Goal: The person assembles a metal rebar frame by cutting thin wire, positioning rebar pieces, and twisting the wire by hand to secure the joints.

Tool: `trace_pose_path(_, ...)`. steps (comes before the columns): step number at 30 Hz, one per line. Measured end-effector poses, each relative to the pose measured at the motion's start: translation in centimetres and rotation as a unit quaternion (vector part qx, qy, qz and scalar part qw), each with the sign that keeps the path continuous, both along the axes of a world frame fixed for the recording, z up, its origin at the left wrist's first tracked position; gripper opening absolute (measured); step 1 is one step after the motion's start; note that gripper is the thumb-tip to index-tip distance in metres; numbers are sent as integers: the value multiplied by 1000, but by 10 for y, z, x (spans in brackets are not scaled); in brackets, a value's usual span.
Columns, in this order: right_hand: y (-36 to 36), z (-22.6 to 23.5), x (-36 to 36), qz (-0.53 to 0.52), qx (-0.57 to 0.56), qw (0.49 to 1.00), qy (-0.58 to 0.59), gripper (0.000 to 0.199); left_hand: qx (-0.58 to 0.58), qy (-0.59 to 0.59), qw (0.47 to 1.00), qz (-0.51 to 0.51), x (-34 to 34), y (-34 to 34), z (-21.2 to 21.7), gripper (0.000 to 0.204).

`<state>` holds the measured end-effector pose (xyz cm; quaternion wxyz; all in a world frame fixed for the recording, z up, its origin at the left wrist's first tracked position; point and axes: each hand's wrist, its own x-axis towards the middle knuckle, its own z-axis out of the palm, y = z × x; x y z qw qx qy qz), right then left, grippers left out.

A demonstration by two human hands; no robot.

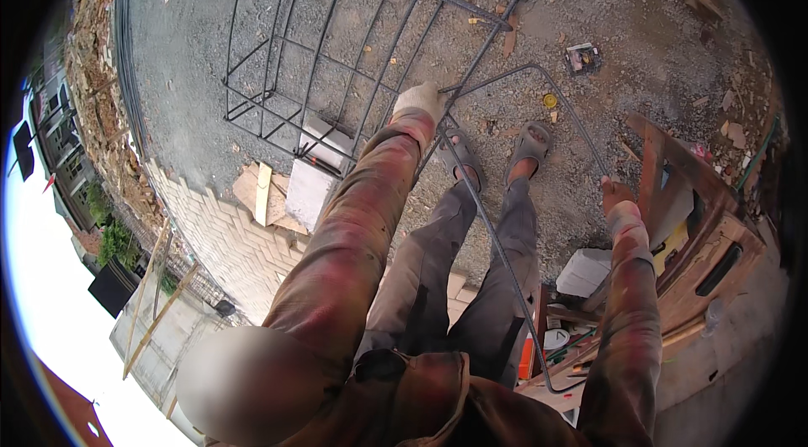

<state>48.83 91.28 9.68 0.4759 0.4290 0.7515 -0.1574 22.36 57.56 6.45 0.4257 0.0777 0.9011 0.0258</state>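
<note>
My left hand [419,99], in a pale work glove, is closed around steel at the near right end of a rebar cage [316,51], where a bent rebar [497,77] meets it. The glove hides exactly which bars lie in its grip. To the right, my bare right hand [619,193] is closed on the same thin bent rebar, which runs from the glove to a rounded corner and down to my fingers. Another length of rebar [501,249] slants from the glove past my legs and bends near my waist. Whether both lengths are one piece I cannot tell.
Pale blocks [316,173] lie under the cage's near left corner, beside wood scraps [265,194]. A paved strip [223,232] borders the gravel. At right are wooden boards [707,253] and a grey block [583,272]. Long bars [126,43] lie far left. My sandalled feet stand between.
</note>
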Motion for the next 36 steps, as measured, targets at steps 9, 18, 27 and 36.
trace_pose_path(9,-1,-55,-7,45,-22,998,47,54,-34,9,999,21,-20,-10,-10,34)
trace_pose_path(18,-28,-19,-64,50,-121,990,58,53,-35,46,998,1,-26,-35,-20,33)
trace_pose_path(27,-59,-76,-105,19,-143,989,43,54,-89,74,993,18,-61,-76,24,34)
trace_pose_path(36,-31,-112,-118,72,-78,985,137,52,-11,104,991,83,-65,-75,3,37)
